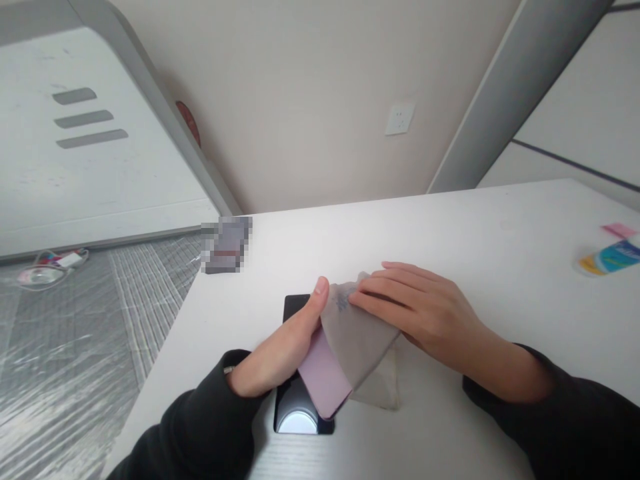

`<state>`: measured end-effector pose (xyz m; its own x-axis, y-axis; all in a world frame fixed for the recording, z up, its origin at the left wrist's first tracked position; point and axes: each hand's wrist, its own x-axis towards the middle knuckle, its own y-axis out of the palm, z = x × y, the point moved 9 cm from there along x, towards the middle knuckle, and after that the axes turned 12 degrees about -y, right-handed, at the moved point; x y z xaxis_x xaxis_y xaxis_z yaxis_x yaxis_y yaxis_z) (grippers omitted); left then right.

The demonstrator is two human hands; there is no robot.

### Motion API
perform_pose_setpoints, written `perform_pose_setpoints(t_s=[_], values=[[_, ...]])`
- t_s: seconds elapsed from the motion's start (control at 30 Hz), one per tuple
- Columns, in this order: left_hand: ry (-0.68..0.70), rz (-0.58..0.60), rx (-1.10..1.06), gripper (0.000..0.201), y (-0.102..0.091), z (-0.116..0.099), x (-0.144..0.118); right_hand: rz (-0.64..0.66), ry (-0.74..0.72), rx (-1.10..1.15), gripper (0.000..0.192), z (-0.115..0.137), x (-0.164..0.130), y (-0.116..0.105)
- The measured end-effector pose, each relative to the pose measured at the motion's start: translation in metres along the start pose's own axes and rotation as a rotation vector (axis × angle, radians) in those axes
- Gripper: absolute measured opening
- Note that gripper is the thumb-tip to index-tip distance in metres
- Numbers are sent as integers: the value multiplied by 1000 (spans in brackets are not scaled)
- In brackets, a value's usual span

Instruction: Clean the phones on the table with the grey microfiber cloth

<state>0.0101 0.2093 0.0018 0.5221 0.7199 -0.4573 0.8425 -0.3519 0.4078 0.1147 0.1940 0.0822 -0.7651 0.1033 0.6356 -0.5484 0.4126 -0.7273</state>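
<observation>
The left hand (280, 353) grips a flat pink phone (324, 380). The right hand (420, 310) presses a soft grey cloth (360, 340) onto it. Both are above a shiny black pad (295, 407) on the white bench (475, 233).

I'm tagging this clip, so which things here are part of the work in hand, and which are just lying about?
In hand:
- left hand holding the pink phone
- right hand pressing the grey cloth on it
- black glossy slab lying under the phone

Lying about:
- colourful tube at the table's right edge
- blurred dark item
- wall socket
</observation>
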Motion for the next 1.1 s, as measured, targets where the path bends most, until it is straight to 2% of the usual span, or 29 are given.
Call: perform_pose_setpoints(t_s=[0.2, 0.43, 0.57, 0.8, 1.0, 1.1], values=[[-42, 12, -29, 68, 1, 4, -1, -4, 2, 0, 29, 2, -1, 1], [-70, 84, -68, 77, 10, 1, -2, 18, 91, -45, 32, -3, -1, 3], [-19, 48, -147, 71, 7, -2, -2, -17, 57, 10, 33, 4, 2, 2], [-4, 1, -288, 61, -4, -3, -2, 67, -22, 103, 36, 19, -1, 16], [-67, 8, -253, 65, -7, -4, -5, 54, -108, 242, 35, 43, 5, 17], [-23, -25, -227, 54, -10, -9, -7, 25, -122, 297, 32, 51, 7, 18]])
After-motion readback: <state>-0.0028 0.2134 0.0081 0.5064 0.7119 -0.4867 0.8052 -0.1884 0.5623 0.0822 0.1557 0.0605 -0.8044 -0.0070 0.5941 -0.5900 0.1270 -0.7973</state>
